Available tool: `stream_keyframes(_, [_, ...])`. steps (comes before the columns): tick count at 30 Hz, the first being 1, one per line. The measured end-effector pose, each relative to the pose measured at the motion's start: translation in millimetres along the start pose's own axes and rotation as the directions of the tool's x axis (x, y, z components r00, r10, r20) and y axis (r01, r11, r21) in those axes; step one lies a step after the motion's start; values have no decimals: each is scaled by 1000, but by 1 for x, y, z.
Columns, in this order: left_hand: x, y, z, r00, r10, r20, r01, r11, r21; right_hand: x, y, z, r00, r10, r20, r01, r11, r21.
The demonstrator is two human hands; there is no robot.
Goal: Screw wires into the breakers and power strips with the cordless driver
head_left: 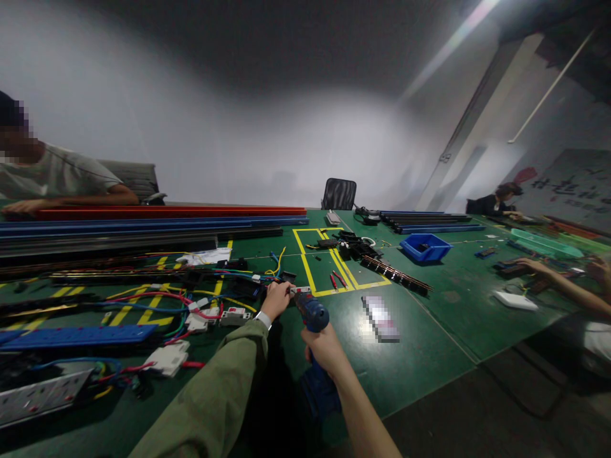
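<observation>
My right hand (pixel 327 348) is wrapped round the handle of a blue cordless drill (pixel 315 313), its nose pointing away from me. Close beside the nose, my left hand (pixel 275 301) pinches a small white-and-red part (pixel 300 291), whose kind I cannot make out. The drill's bit is mostly hidden behind its body. Left of that hand lie a white switch block (pixel 235 316) and a bundle of coloured wires (pixel 172 294). Beyond both hands, a pair of red-handled tools (pixel 338 280) rests inside yellow tape lines.
Power strips, one blue (pixel 81 337), one grey (pixel 45 395), lie at left, with long rails (pixel 157 213) behind. Right of centre are a blurred phone-like slab (pixel 380 318), copper-coloured strips (pixel 396 275) and a blue bin (pixel 426 247). Other people sit at left and right; a co-worker's hand (pixel 533 266) reaches in.
</observation>
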State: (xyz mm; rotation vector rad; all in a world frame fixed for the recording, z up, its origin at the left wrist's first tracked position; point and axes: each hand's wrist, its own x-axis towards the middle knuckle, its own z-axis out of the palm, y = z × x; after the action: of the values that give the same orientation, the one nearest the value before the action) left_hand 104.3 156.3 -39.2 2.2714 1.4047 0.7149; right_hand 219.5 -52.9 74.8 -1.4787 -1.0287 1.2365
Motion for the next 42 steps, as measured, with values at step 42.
stream_keyframes(42, [0,0,0,1000,-6,4,6,1000,21,3,12,-2,998,-66,1,66,998,-10])
